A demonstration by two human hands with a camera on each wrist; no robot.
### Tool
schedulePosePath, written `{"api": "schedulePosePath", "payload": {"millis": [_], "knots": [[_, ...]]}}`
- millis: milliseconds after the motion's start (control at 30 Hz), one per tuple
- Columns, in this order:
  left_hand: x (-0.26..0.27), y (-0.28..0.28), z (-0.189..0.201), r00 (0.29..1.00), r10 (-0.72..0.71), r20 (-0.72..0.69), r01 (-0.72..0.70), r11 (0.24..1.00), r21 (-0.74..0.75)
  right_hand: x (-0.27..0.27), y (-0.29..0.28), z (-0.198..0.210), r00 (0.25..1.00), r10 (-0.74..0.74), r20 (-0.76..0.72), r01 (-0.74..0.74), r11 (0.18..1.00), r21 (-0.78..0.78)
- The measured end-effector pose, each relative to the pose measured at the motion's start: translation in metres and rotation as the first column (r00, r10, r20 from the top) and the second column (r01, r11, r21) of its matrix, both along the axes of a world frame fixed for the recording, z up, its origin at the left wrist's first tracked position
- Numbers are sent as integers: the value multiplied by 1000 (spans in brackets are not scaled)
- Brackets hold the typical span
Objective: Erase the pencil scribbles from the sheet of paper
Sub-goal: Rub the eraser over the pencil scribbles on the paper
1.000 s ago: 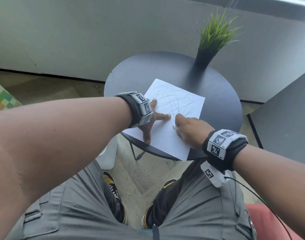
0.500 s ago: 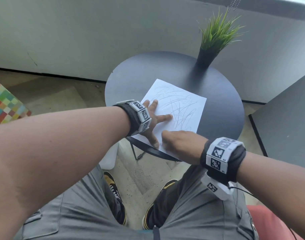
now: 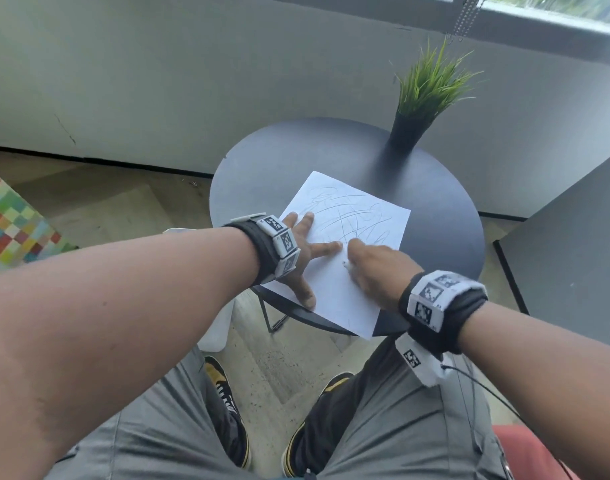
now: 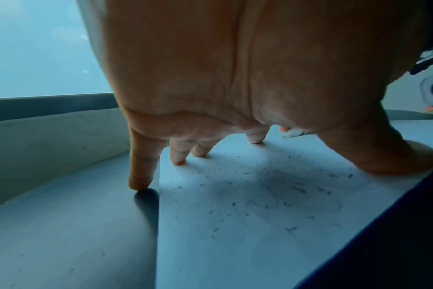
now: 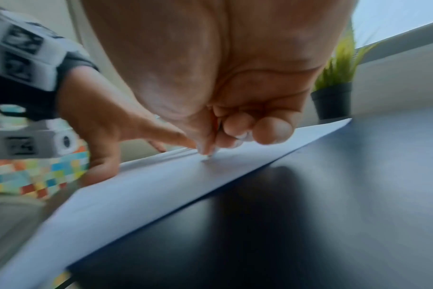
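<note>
A white sheet of paper [image 3: 362, 216] with grey pencil scribbles on its far half lies on the round dark table [image 3: 279, 161]. My left hand [image 3: 302, 251] is spread flat, its fingertips [image 4: 177, 161] pressing the sheet's left side and the little finger on the table. My right hand [image 3: 369, 268] is curled over the middle of the sheet and pinches a small white eraser [image 3: 347, 265], whose tip [image 5: 211, 152] touches the paper beside my left index finger. Dark eraser crumbs [image 4: 247, 195] lie on the sheet under the left palm.
A grass plant in a black pot [image 3: 405, 131] stands at the table's far right edge. A dark panel [image 3: 573, 254] rises to the right. The sheet's near corner [image 3: 366, 332] hangs over the table's front edge, above my knees.
My right hand slid toward the near edge of the sheet, then back up to its middle, with the eraser in it. The left hand stays pressed on the sheet.
</note>
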State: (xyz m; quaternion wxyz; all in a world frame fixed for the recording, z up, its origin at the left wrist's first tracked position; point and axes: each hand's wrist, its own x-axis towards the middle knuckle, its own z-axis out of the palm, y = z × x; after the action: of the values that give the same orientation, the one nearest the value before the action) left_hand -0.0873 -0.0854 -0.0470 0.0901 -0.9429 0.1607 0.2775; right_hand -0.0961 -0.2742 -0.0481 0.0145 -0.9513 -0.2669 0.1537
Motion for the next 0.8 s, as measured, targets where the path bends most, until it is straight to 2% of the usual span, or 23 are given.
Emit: {"api": "schedulePosePath", "payload": {"millis": [100, 133, 233, 300, 400, 500, 600, 700, 733, 800], "knots": [[0, 0, 1, 1000, 0, 11, 0, 1000, 8, -29, 9, 1, 966, 226, -122, -223, 974, 38], [0, 0, 1, 1000, 5, 8, -5, 1000, 6, -31, 7, 3, 958, 235, -165, -232, 972, 40], [0, 2, 3, 1000, 25, 16, -25, 1000, 4, -3, -11, 7, 992, -38, -116, 41, 999, 26], [3, 6, 6, 999, 9, 35, -10, 999, 37, 10, -22, 7, 980, -168, -105, 173, 984, 34], [9, 10, 11, 1000, -5, 18, 4, 998, 69, 16, -19, 3, 970, -187, -157, 209, 969, 134], [6, 7, 7, 999, 39, 25, -40, 999, 21, 14, -6, 0, 972, -180, -152, 204, 965, 162], [-1, 4, -3, 997, 56, 53, -56, 998, 2, 6, 8, -3, 990, -117, -80, 129, 978, 161], [-4, 5, -7, 997, 58, 50, -58, 998, -8, -11, 21, -1, 983, 155, -100, -141, 981, 134], [-4, 5, -6, 997, 58, 49, -57, 998, -7, -13, 21, 1, 972, 205, -117, -191, 974, 121], [-4, 5, -5, 997, 61, 47, -61, 998, -4, -4, 21, 5, 985, 146, -88, -138, 986, 93]]}}
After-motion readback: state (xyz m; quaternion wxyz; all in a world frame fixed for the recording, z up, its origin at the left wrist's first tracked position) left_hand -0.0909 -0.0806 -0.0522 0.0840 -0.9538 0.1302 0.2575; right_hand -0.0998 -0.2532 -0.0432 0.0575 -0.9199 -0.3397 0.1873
